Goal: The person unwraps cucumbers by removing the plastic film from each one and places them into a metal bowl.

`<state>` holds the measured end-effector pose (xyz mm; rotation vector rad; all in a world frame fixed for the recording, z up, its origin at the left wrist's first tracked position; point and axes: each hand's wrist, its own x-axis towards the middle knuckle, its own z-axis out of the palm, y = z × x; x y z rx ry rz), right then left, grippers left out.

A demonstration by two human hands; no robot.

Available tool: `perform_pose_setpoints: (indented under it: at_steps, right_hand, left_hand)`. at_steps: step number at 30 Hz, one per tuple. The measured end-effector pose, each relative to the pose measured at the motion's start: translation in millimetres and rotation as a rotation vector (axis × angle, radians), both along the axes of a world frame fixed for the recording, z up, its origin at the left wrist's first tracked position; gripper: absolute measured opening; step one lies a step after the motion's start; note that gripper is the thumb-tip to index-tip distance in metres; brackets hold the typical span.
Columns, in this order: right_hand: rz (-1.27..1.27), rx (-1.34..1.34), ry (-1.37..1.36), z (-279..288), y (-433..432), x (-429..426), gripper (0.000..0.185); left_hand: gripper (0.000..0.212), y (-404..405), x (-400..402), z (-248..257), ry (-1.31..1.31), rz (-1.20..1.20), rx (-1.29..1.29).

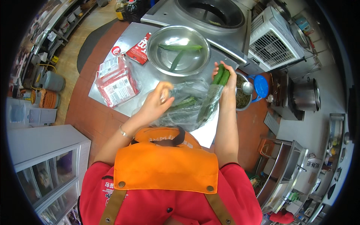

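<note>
Two green cucumbers (221,75) are gripped side by side in my right hand (231,79), at the right edge of the steel table. Their lower ends run into a clear plastic bag (206,108). More cucumbers (185,102) lie inside the bag, blurred by the film. My left hand (159,99) hovers over the bag's left side with curled fingers; motion blur hides whether anything is in it. Beyond both hands stands a wide stainless steel bowl (152,60) with two cucumbers (180,47) in it, one lying across the other's end.
Packs of red sealed pouches (116,84) and a red packet (139,49) lie left on the steel table (132,32). A wok station (166,14) adjoins the far side. Right of the table are a pot with a ladle (247,88) and a blue plastic item (261,85).
</note>
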<state>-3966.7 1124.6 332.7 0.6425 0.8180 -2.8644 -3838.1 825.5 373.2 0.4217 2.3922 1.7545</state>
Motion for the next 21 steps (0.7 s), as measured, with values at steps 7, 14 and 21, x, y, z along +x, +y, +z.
perform_pose_setpoints:
  at_steps: [7,14,21]
  right_hand:
    - [0.21,0.047,0.029,15.5,-58.7,15.2,0.04]
    - [0.259,0.051,-0.121,-4.9,-68.0,26.8,0.045]
    - [0.317,0.099,-0.176,-27.2,-70.0,29.8,0.047]
  left_hand:
    - [0.076,48.4,-16.7,12.9,0.249,-0.344,-0.32]
    - [0.033,45.9,-28.1,-26.8,-0.185,-0.386,0.137]
    - [0.031,59.8,-20.6,-22.6,0.107,-0.32,-0.113]
